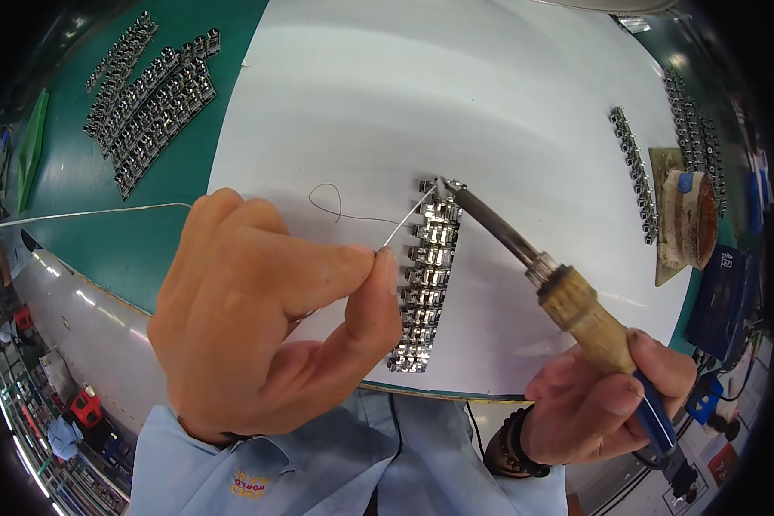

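Between thumb and forefinger, my left hand point(275, 301) pinches a thin solder wire point(407, 220), which trails off behind the hand to the left. My right hand point(611, 391) grips a soldering iron point(580, 314) with a wooden handle. The iron's tip and the wire's end meet at the far end of a strip of shiny metal connectors point(430, 279). That strip lies lengthwise on a white sheet point(335, 103), just right of my left fingers. Smoke or a small blur at the tip hides the exact joint.
Several more connector strips point(163, 120) lie on the green mat point(60, 198) at the far left. On the right are another strip point(635, 176), a round holder point(690, 219) on a board, and a dark blue box point(721, 297). A thin dark wire point(322, 191) loops across the sheet.
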`<state>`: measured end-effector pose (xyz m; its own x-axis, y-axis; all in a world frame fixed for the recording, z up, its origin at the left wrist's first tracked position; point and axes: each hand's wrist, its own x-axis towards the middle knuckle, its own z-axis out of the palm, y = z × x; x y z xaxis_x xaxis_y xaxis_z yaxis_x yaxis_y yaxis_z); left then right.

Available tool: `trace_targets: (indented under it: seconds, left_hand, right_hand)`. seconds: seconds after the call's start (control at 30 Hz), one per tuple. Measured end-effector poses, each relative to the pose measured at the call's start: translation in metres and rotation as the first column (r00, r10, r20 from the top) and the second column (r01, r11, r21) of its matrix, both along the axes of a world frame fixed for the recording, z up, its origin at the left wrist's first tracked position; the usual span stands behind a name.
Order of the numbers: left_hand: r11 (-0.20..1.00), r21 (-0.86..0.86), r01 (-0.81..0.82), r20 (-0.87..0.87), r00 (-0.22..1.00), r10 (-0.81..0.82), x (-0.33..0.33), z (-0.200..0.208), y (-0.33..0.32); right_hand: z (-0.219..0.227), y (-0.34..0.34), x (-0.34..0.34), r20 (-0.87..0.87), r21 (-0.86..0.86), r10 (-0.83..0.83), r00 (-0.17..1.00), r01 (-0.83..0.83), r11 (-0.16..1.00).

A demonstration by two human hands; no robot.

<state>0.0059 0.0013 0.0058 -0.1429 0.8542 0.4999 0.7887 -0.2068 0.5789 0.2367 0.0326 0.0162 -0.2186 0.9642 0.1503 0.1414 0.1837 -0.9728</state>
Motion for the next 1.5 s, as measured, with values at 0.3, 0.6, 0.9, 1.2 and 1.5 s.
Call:
trace_targets:
  seconds: [0.3,0.6,0.9,1.2,1.5]
  left_hand:
    - [1.0,0.016,0.026,-0.014,1.0,-0.026,0.0,-0.002,0.001]
    - [1.0,0.024,0.02,-0.015,1.0,-0.02,0.0,-0.002,0.001]
    - [0.998,0.032,0.05,-0.062,0.997,-0.048,-0.004,-0.003,0.001]
    - [0.997,0.036,0.062,-0.062,0.996,-0.06,-0.005,-0.002,0.002]
    - [0.999,0.009,0.049,-0.065,0.997,-0.048,-0.005,-0.001,0.003]
  right_hand:
    - [-0.005,0.001,-0.003,0.001,0.112,-0.051,0.999,0.05,0.992]
    - [-0.01,0.001,-0.004,0.003,0.21,-0.072,0.997,0.07,0.975]
    - [-0.016,-0.003,-0.005,-0.023,0.476,-0.04,0.999,0.046,0.878]
    - [0.017,0.054,0.026,0.137,0.245,0.118,0.983,-0.149,0.958]
    - [0.004,0.085,0.02,-0.121,0.128,0.22,0.968,-0.204,0.97]
